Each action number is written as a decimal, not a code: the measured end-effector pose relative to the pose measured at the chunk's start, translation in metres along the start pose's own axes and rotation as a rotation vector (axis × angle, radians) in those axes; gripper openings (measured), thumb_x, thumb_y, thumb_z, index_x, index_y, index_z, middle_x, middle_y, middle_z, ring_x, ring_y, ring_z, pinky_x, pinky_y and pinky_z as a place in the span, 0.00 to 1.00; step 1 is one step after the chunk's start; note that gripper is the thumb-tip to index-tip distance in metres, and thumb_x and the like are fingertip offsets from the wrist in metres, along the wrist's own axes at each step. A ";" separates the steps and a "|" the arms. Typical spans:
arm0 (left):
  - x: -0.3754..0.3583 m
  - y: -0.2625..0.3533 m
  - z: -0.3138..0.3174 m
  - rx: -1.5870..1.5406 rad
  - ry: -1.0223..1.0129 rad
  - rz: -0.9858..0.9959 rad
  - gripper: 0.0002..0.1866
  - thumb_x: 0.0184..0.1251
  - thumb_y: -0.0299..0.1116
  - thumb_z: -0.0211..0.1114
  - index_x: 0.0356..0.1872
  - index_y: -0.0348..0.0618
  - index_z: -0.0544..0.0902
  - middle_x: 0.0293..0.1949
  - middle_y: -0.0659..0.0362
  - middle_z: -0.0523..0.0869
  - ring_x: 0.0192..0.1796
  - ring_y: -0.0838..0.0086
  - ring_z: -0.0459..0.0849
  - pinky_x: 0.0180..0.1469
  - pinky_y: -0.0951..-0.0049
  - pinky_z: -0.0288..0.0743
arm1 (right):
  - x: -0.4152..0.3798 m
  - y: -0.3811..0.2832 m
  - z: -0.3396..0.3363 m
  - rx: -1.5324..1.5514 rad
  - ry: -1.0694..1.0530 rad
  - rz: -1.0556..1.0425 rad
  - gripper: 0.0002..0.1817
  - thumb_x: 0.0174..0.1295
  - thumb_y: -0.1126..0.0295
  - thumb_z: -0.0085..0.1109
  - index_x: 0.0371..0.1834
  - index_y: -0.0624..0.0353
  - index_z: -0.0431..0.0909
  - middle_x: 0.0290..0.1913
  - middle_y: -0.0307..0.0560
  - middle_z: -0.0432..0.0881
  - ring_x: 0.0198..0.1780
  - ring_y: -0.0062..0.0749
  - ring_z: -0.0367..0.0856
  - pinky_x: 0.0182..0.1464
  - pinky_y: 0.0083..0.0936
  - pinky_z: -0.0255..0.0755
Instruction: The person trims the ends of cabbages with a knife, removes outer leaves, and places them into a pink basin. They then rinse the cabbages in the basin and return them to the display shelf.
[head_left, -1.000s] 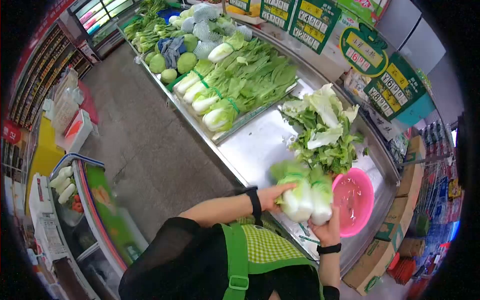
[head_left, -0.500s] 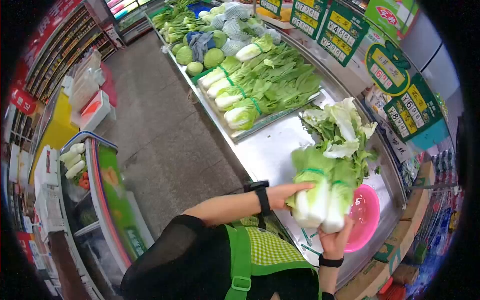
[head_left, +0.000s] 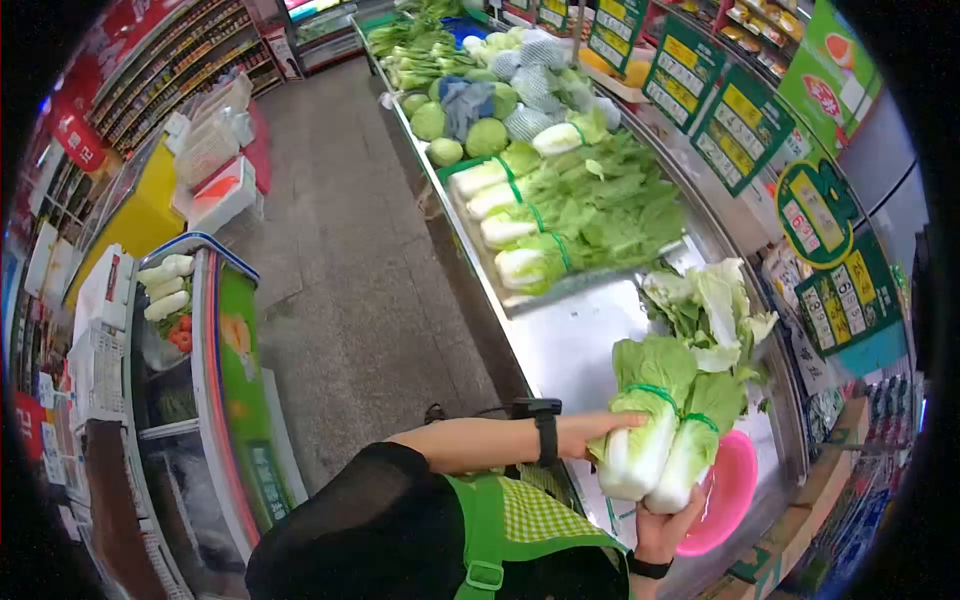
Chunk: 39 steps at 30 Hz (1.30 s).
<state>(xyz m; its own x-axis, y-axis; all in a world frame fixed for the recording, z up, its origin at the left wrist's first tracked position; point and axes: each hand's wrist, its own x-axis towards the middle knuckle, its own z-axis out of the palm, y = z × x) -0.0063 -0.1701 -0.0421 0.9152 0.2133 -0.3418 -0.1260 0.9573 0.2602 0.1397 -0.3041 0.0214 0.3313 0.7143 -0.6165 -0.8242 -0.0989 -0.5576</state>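
Note:
Two pale cabbages bound with green bands lie side by side between my hands. My left hand [head_left: 590,434] is closed round the left side of the larger cabbage [head_left: 640,450]. Under the white base of the smaller cabbage [head_left: 688,458], my right hand [head_left: 665,530] holds it with fingers wrapped up its side. Their leafy ends point away from me, close to a heap of loose leaves [head_left: 715,305] on the metal counter [head_left: 575,340]. A pink basin [head_left: 735,485] stands just right of the cabbages, partly hidden by them.
Farther along the counter is a tray of banded cabbages [head_left: 520,265], with round cabbages [head_left: 487,137] and a grey-blue cloth [head_left: 465,108] behind. Price signs [head_left: 740,130] line the right edge. At left, a glass-topped cooler [head_left: 205,390] stands across the aisle [head_left: 345,270].
The view has shifted, so the counter and its vegetables appear lower and farther right. Both cabbages are still in my hands, their white bases a little lower in view.

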 end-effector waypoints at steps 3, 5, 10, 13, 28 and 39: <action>-0.008 0.008 -0.020 -0.138 -0.010 -0.074 0.25 0.62 0.46 0.59 0.56 0.44 0.70 0.50 0.55 0.80 0.47 0.70 0.82 0.51 0.66 0.76 | 0.021 0.004 0.000 0.017 0.001 0.073 0.25 0.54 0.51 0.53 0.54 0.48 0.70 0.51 0.40 0.76 0.50 0.35 0.74 0.46 0.37 0.71; -0.029 0.023 -0.015 -0.178 0.036 -0.087 0.25 0.61 0.46 0.60 0.56 0.44 0.70 0.50 0.55 0.80 0.47 0.71 0.82 0.50 0.67 0.76 | 0.027 0.015 -0.001 0.027 -0.024 0.160 0.28 0.55 0.50 0.51 0.57 0.51 0.67 0.54 0.42 0.74 0.55 0.37 0.72 0.51 0.39 0.69; -0.092 0.079 -0.019 0.095 -0.152 0.205 0.21 0.63 0.40 0.60 0.55 0.45 0.72 0.49 0.57 0.80 0.47 0.73 0.81 0.51 0.69 0.76 | -0.015 0.076 0.096 0.012 -0.058 -0.135 0.22 0.57 0.54 0.53 0.54 0.48 0.69 0.49 0.43 0.76 0.53 0.35 0.73 0.50 0.40 0.72; -0.123 0.106 -0.062 0.029 -0.159 0.146 0.21 0.63 0.41 0.59 0.55 0.45 0.72 0.49 0.57 0.81 0.47 0.72 0.81 0.50 0.68 0.76 | -0.013 0.115 0.153 -0.137 -0.110 -0.174 0.23 0.59 0.55 0.51 0.55 0.53 0.67 0.53 0.46 0.74 0.53 0.37 0.73 0.49 0.40 0.72; -0.444 0.304 -0.227 -0.126 0.205 0.554 0.21 0.62 0.37 0.60 0.53 0.38 0.72 0.47 0.55 0.81 0.46 0.69 0.81 0.52 0.66 0.75 | 0.075 0.349 0.443 -0.249 -0.478 0.276 0.25 0.58 0.53 0.47 0.57 0.50 0.67 0.55 0.42 0.74 0.55 0.37 0.72 0.52 0.42 0.68; -0.610 0.515 -0.359 -0.123 0.615 0.886 0.23 0.63 0.36 0.58 0.58 0.39 0.68 0.53 0.55 0.77 0.52 0.67 0.77 0.56 0.67 0.70 | 0.233 0.515 0.717 -0.301 -0.862 0.574 0.24 0.59 0.69 0.49 0.61 0.57 0.61 0.59 0.45 0.70 0.58 0.35 0.70 0.60 0.35 0.64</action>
<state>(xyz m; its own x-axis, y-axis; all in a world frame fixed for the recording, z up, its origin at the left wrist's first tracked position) -0.7667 0.2629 -0.0238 0.1365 0.8666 -0.4799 -0.7163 0.4210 0.5565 -0.5365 0.3079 -0.0109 -0.6004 0.7431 -0.2956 -0.5682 -0.6565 -0.4962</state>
